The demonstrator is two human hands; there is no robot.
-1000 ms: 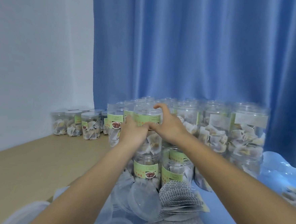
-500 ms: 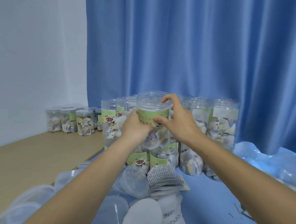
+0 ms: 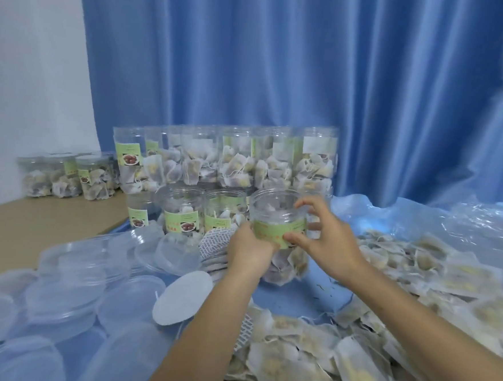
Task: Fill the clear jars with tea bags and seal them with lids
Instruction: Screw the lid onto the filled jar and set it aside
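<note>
1. Both hands grip one clear plastic jar with green label (image 3: 278, 222): my left hand (image 3: 249, 249) low, my right hand (image 3: 324, 243) at the rim.
2. Jar upright, lidless, before the stacked filled jars (image 3: 231, 159).
3. Clear round lids (image 3: 68, 284) lie leftward, nearer my left hand.

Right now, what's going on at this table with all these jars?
A person is packing tea bags into clear jars. Both hands hold one labelled jar with tea bags inside: the left hand grips its side, the right hand curls around its top. It sits on the blue sheet in front of stacked filled jars. Loose tea bags are heaped on the right, clear lids lie on the left.
</note>
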